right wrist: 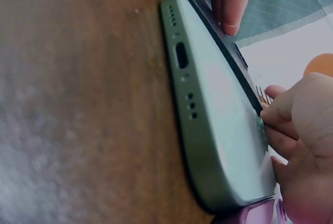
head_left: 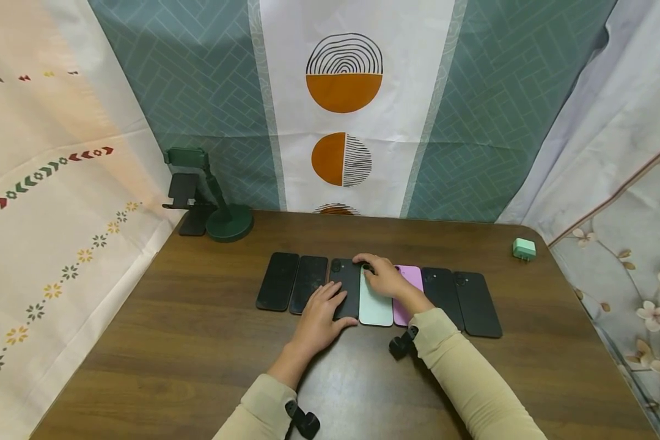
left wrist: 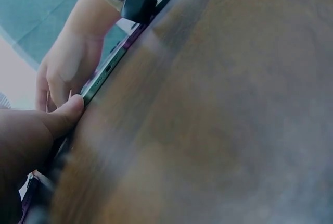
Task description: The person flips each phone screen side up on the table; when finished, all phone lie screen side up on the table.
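Several phones lie side by side in a row on the table. My left hand (head_left: 320,313) rests over the lower part of a black phone (head_left: 348,286), fingers spread, thumb near its bottom edge. To the right of it lies a mint-green phone (head_left: 375,307), its charging port facing me in the right wrist view. My right hand (head_left: 389,278) reaches over that phone, fingers bent at its top end and touching near the black phone's top corner. A pink phone (head_left: 410,275) is partly hidden under my right wrist.
Two dark phones (head_left: 277,282) lie at the row's left end, two black phones (head_left: 478,305) at its right. Phone stands (head_left: 230,223) are at the back left of the wooden table (head_left: 170,348). A mint charger plug (head_left: 524,249) sits at the back right.
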A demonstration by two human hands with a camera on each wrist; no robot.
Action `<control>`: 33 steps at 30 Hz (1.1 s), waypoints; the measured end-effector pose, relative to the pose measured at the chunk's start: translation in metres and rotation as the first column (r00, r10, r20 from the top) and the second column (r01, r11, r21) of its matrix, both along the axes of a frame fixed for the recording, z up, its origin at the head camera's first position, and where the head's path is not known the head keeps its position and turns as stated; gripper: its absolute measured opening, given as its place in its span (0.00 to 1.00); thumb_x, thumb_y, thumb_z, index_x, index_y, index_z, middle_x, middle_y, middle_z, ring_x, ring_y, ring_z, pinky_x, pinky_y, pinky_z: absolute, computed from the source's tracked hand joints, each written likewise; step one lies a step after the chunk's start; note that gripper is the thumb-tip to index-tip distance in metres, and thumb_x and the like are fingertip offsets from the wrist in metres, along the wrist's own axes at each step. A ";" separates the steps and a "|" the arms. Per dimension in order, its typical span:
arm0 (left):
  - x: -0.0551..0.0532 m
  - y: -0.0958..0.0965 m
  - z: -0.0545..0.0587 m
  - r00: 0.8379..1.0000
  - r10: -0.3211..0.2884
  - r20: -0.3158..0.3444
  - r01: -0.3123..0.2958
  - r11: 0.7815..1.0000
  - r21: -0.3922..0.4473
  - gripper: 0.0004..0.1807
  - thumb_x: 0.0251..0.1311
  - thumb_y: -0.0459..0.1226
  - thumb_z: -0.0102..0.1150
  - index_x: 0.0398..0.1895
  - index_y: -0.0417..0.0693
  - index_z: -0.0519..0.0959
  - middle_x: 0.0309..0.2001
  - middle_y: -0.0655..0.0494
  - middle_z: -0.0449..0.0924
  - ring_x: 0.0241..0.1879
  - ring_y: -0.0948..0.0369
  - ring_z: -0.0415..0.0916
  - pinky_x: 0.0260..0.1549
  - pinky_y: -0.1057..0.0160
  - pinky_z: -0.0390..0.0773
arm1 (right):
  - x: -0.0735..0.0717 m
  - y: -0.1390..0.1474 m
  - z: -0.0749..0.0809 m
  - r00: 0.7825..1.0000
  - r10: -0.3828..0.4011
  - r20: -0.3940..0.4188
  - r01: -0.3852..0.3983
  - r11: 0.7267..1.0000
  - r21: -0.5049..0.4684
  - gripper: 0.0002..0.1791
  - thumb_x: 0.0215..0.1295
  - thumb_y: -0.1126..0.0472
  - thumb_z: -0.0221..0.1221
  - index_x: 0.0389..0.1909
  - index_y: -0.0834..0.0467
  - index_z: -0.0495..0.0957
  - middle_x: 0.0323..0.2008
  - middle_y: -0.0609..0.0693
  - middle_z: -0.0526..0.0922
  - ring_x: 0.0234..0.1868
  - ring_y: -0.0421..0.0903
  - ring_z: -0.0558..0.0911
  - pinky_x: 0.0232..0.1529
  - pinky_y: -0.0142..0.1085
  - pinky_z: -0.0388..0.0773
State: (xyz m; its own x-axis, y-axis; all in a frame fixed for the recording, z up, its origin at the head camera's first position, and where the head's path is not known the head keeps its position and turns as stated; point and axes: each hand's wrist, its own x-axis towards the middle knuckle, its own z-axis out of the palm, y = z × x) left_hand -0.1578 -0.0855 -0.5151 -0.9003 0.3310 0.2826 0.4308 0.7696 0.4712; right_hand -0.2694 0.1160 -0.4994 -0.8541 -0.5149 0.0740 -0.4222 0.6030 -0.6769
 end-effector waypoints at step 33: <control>0.003 0.001 0.007 0.989 -0.059 0.137 0.034 0.984 0.177 0.37 0.65 0.49 0.67 0.71 0.38 0.71 0.74 0.47 0.65 0.72 0.47 0.63 0.66 0.39 0.66 | -0.004 0.008 0.008 0.998 0.063 0.012 -0.059 0.976 -0.210 0.42 0.53 0.71 0.74 0.71 0.65 0.69 0.64 0.61 0.78 0.62 0.61 0.79 0.64 0.57 0.72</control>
State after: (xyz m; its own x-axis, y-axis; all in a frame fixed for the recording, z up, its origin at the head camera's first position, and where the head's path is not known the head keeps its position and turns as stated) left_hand -0.1548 -0.0845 -0.5079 -0.9201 0.3303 0.2106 0.3837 0.6516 0.6543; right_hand -0.2734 0.1237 -0.4914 -0.8236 -0.5411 0.1698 -0.4399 0.4206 -0.7935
